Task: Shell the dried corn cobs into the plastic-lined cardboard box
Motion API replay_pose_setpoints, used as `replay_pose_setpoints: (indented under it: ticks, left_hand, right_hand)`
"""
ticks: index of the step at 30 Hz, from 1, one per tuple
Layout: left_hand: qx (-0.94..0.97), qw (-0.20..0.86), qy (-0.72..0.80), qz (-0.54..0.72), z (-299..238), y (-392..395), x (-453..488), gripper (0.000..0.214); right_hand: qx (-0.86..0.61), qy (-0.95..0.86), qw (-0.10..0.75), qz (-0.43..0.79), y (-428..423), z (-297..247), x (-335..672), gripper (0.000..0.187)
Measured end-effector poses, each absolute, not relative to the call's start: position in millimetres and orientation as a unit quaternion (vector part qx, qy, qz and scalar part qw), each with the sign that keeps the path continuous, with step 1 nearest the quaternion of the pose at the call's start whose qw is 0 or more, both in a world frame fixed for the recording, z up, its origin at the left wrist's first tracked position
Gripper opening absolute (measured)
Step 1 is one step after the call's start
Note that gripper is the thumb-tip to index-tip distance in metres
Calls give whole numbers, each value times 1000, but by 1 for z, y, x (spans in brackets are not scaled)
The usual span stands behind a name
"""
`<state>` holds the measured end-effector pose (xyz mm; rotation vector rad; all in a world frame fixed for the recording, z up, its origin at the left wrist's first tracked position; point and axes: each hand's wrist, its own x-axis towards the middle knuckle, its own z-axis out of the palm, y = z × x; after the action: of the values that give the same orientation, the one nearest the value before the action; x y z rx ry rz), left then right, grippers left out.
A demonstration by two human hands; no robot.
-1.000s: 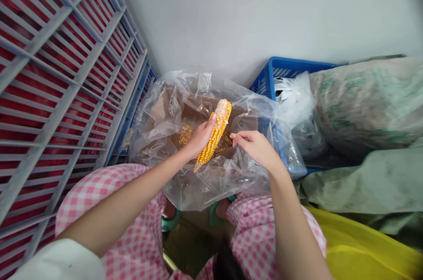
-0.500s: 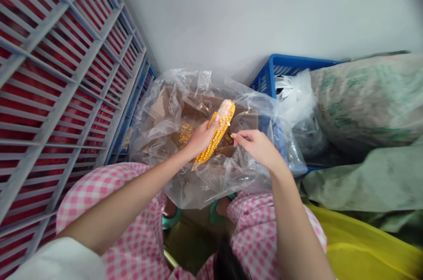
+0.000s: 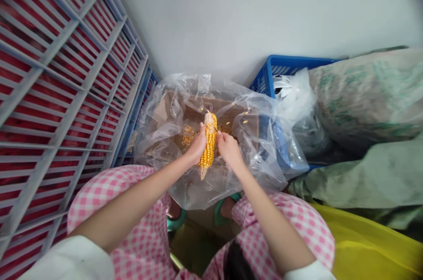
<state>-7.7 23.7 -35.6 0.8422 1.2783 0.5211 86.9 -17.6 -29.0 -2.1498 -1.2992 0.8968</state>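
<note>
A yellow corn cob [image 3: 209, 144], bare of kernels at its far tip, is held upright over a cardboard box [image 3: 172, 108] lined with clear plastic [image 3: 264, 139]. My left hand [image 3: 197, 146] is closed around the cob's left side. My right hand [image 3: 228, 150] is closed against its right side, thumb pressed on the kernels. Loose yellow kernels [image 3: 187, 139] lie in the bottom of the box, and a few more are scattered on the plastic at the far right.
A grey and red slatted rack [image 3: 59, 95] stands at the left. A blue crate [image 3: 280, 68] with white plastic bags [image 3: 294, 99] sits behind the box. Greenish sacks [image 3: 363, 95] pile at the right, above a yellow tub [image 3: 373, 249]. My knees wear pink checked cloth [image 3: 139, 227].
My right hand has moved left from beside the cob and closed onto it. The cob has swung from a rightward tilt to nearly upright and come a little lower.
</note>
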Motion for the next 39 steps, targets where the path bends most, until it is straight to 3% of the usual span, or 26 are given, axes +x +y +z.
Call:
replay_pose_setpoints:
  ticks: [13,20,27,31,35,39]
  left_hand:
    - [288,780,532,162,-18,43,-7,62]
    - [262,800,508,183,-19,39,-3,59]
    - [169,813,527,180,-17,40,-1,52]
    - [198,793,552,167,-22,46,-6,56]
    - [238,795,535,159,-23,46,-9,58]
    - [271,805,514,124,-19,45,-9,63]
  right_hand:
    - [-725,-553,193,363,-24,13,140,38]
    - [-829,-545,68,105,-30,9,109,33]
    - [-784,-611,5,108,-39,-3,71,19]
    - [-788,-599,51,131,-40,1,84,24]
    - [-780,-542,187,250,-28,4,111,40]
    - [-757,-542,235,278,-24,7,127,38]
